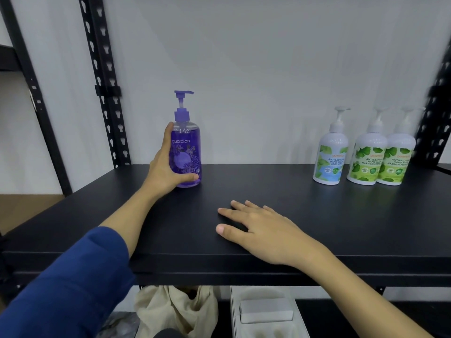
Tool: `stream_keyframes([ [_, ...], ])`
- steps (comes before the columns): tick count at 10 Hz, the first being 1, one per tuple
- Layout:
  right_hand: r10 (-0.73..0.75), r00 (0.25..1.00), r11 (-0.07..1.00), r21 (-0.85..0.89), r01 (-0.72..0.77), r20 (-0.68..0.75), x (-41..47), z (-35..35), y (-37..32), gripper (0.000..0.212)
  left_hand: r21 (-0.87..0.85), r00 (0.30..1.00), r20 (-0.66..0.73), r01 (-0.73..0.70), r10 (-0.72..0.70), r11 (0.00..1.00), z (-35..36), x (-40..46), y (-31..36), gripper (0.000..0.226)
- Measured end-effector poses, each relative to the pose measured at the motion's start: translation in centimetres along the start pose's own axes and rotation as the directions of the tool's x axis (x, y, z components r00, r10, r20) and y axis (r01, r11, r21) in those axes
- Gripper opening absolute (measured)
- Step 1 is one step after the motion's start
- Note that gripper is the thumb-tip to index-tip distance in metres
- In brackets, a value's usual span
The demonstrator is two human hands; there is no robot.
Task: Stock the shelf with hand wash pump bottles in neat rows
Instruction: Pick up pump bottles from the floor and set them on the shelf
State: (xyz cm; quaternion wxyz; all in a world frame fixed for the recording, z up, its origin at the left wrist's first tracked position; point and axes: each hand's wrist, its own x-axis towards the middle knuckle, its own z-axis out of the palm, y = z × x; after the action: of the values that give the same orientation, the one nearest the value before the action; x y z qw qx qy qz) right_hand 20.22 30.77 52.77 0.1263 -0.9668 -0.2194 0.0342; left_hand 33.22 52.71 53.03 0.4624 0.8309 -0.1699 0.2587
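The left hand (163, 167) is gripping the purple bottle (187, 152) standing upright near the shelf's (268, 191) back left. The right hand (263, 228) is lying flat, fingers spread, near the front edge; bare shelf is stretching toward three white bottles (366, 157) at right.
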Motion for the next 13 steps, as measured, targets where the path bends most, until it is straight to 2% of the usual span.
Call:
stream_keyframes([
  [7,-0.011,1.000,1.000,-0.008,0.011,-0.003,0.2,0.1,0.2,0.057,-0.029,1.000,0.018,0.006,-0.005,1.000,0.5,0.1,0.3,0.123],
  [10,-0.010,0.999,1.000,0.001,0.010,-0.030,0.3,0.3,0.3,0.057,0.093,0.999,0.013,0.049,-0.050,0.994,0.8,-0.7,1.3,0.130],
  [11,-0.005,0.999,1.000,0.023,0.007,-0.048,0.1,0.1,0.1,0.057,0.426,0.984,-0.070,0.180,-0.166,0.887,-0.2,-1.3,3.0,0.120],
  [12,0.012,0.987,0.999,0.050,-0.004,-0.163,-0.3,-0.1,-0.1,0.050,0.703,0.971,-0.112,0.227,-0.210,0.674,-0.8,-2.4,5.7,0.074],
  [13,0.027,0.951,1.000,0.013,-0.024,-0.309,-2.1,-0.5,-0.1,0.041,0.761,0.986,-0.018,0.120,-0.164,0.637,-0.2,-4.5,9.6,0.037],
])
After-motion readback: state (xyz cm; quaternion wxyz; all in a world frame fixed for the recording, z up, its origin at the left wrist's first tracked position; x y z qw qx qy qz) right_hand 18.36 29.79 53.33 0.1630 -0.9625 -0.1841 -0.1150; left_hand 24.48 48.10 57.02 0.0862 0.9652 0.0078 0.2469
